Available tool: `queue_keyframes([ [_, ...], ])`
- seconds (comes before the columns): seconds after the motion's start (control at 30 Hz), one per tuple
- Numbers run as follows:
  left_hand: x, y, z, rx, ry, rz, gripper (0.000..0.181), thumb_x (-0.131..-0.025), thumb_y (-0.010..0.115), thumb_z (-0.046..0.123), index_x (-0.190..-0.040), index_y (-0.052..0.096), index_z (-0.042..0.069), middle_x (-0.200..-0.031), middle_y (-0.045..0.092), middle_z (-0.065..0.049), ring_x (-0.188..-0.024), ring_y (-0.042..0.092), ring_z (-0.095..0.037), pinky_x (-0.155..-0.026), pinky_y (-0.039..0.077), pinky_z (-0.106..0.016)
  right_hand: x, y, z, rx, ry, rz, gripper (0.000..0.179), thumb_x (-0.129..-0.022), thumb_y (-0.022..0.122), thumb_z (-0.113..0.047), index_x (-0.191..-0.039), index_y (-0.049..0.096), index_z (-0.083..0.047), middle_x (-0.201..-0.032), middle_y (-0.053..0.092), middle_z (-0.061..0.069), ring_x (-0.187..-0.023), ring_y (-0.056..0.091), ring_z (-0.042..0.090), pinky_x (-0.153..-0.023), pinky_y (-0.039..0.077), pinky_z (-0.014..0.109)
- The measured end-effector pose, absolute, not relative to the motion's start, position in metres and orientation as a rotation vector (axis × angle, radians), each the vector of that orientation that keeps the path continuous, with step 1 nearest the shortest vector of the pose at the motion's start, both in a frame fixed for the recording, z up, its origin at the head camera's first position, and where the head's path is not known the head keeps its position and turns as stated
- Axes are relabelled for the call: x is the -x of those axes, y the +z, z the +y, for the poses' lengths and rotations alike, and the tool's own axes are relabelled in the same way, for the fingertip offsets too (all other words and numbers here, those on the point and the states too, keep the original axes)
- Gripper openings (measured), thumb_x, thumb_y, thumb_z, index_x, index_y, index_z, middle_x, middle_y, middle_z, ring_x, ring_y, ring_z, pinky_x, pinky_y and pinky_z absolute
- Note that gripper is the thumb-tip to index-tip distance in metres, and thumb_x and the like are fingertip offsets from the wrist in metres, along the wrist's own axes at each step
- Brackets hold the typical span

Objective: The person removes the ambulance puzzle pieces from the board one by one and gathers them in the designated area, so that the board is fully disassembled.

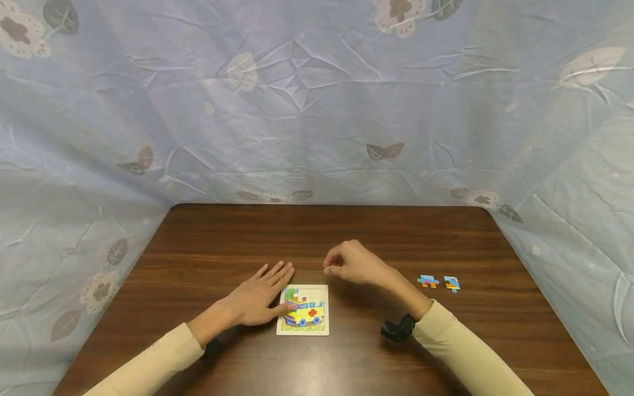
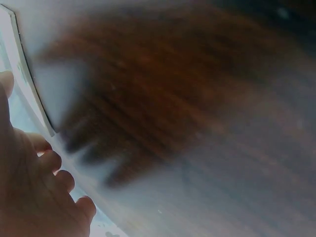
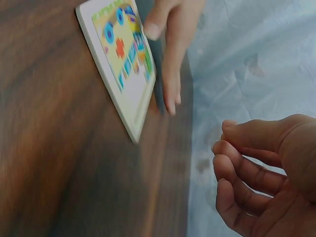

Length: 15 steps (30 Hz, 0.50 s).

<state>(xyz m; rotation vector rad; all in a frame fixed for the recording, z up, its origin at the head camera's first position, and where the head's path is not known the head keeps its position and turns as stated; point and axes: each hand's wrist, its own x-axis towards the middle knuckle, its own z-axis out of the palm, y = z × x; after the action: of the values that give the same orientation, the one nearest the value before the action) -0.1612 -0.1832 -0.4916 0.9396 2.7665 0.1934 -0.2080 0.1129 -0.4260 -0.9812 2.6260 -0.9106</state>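
A small square jigsaw puzzle board (image 1: 304, 331) with a pale rim lies on the table, showing a yellow ambulance with a red cross. Its upper right part is bare and pale. My left hand (image 1: 257, 300) rests at the board's left side, fingers spread on the wood and thumb over the picture. Beyond the board's upper right corner, my right hand (image 1: 358, 263) hovers above the table. Its fingers are loosely curled, thumb tip close to the index finger, and nothing shows between them in the right wrist view.
Two loose jigsaw pieces, a blue and orange one (image 1: 428, 281) and a blue and yellow one (image 1: 452, 283), lie right of my right forearm. A black wrist device (image 1: 398, 330) sits under the right cuff. Patterned cloth (image 1: 297, 137) hangs behind and beside the brown table (image 1: 317, 231).
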Motion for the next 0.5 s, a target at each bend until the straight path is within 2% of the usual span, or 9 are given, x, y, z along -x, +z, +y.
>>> queue_keyframes([
  [0.33,0.158,-0.494,-0.184,-0.945,0.163,2.734,0.081,-0.108,0.034,0.066,-0.17,0.016,0.017,-0.179,0.012,-0.002,-0.167,0.011,-0.027,-0.136,0.011,-0.059,0.197,-0.455,0.081,1.02,-0.9,2.578,0.007,-0.097,0.075,-0.013,-0.096,0.082,-0.012,-0.086,0.075,-0.006,-0.074,0.059,0.004,-0.069,0.053,0.02],
  [0.5,0.157,-0.496,-0.184,-0.934,0.174,2.723,0.079,-0.11,0.035,0.062,-0.17,0.015,0.015,-0.179,0.011,-0.003,-0.167,0.01,-0.029,-0.135,0.01,-0.061,0.193,-0.466,0.07,1.06,-0.909,2.536,0.007,-0.097,0.075,-0.012,-0.095,0.081,-0.01,-0.084,0.075,-0.004,-0.072,0.057,0.001,-0.068,0.052,0.017],
])
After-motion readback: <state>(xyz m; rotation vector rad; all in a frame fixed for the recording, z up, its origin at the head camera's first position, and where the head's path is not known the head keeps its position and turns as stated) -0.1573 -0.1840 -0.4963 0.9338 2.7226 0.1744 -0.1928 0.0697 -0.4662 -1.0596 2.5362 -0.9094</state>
